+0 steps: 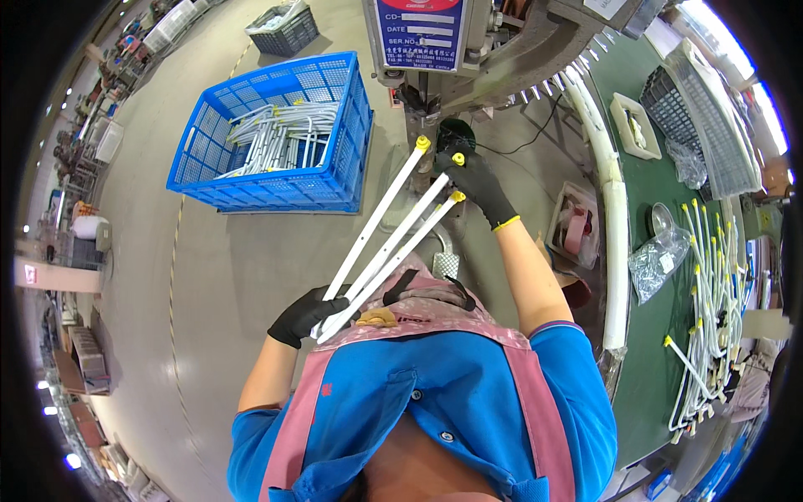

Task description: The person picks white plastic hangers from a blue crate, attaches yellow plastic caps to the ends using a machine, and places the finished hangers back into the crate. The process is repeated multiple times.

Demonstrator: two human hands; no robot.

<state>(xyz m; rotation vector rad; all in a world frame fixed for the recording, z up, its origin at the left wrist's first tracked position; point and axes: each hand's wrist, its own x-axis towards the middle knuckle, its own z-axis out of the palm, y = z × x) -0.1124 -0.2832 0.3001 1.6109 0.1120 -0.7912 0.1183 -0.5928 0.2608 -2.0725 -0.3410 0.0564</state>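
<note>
Three white metal tubes (pixel 389 244) with yellow end pieces slant across the space before my apron. Their lower ends are gathered in my left hand (pixel 308 316), which wears a black glove and is closed around them. At the upper end, my right hand (pixel 478 186), also gloved in black, pinches the middle tube just below its yellow end piece (pixel 457 159). The leftmost tube's yellow end (pixel 422 144) sits beneath the head of a grey machine (pixel 422 100), and I cannot tell whether they touch. My fingertips are partly hidden behind the tubes.
A blue plastic crate (pixel 365 142) with several white tubes stands left on the floor. On the right, a green bench (pixel 640 368) bears more yellow-tipped tubes (pixel 707 309), a plastic bag (pixel 661 259) and a cream bin (pixel 633 125). A foot pedal (pixel 446 265) is below.
</note>
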